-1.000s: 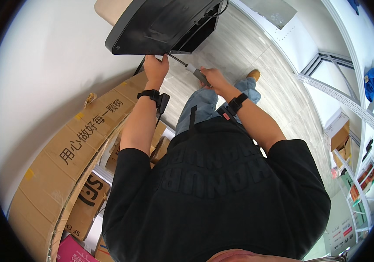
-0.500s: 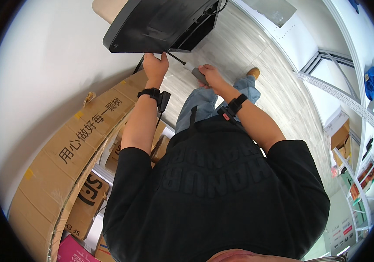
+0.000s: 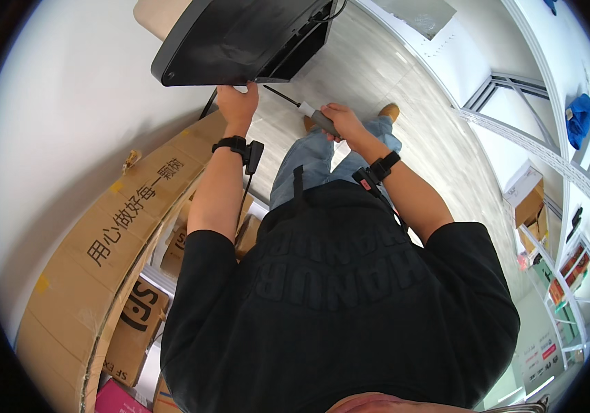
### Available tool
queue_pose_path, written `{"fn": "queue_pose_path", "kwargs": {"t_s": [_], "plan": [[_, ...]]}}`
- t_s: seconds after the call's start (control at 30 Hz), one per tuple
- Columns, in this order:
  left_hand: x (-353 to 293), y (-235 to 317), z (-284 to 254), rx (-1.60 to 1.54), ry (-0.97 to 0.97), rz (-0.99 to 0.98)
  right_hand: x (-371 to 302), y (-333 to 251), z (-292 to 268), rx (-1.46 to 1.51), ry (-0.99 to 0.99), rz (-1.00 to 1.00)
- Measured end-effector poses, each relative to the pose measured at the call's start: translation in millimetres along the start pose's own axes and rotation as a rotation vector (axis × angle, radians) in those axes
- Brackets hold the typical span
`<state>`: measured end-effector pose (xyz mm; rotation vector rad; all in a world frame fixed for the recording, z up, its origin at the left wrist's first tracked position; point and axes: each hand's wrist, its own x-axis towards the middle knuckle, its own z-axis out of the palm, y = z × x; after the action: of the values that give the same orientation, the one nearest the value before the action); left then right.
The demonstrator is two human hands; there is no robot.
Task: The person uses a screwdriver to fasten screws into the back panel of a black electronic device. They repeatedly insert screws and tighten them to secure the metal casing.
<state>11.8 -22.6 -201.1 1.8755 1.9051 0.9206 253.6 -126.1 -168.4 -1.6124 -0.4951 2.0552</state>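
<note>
A large black molded casing [image 3: 240, 41] with a raised lip and slots stands tilted at the top. My left hand [image 3: 237, 107] is closed at its lower edge, thumb up against the rim; the fingertips are partly hidden. A thin black rod [image 3: 281, 95] slants from beside that edge toward my right hand. My right hand [image 3: 345, 124] is wrapped round a grey-handled screwdriver-like tool [image 3: 317, 118], whose pale front end meets the rod's near end. Whether the two are joined I cannot tell.
A long cardboard box [image 3: 102, 255] lies along the left wall, with smaller cartons [image 3: 133, 330] beside it. My legs [image 3: 302, 165] stand on the grey wood-look floor [image 3: 433, 131]. White metal shelving [image 3: 522, 134] with a blue cloth [image 3: 579, 120] runs along the right.
My right hand has shifted slightly, and the tool's pale end now meets the rod, where a small gap showed before. My left thumb has moved away from the rod along the casing's edge.
</note>
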Motion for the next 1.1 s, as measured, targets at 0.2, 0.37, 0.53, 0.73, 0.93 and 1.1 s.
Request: {"fn": "queue_pose_path", "kwargs": {"t_s": [0.2,0.37,0.53,0.73,0.93,1.1], "plan": [[-2,-3,6,-0.015,0.006,-0.045,-22,-11,-17,0.005,0.044,-0.048],[-8,0,6,-0.119,0.004,-0.045,-43,-24,-37,0.015,0.093,-0.057],[-20,2,28,-0.208,0.182,-0.212,-58,-41,-68,0.031,0.138,-0.09],[-51,48,45,-0.676,-0.286,-0.846,-55,-59,-128,0.014,0.166,-0.077],[-64,154,130,-0.876,-0.691,-0.83,-9,-69,-186,-0.052,0.145,-0.1],[-68,222,259,-1.238,-0.697,-0.904,56,-53,-243,-0.12,0.106,-0.235]]}}
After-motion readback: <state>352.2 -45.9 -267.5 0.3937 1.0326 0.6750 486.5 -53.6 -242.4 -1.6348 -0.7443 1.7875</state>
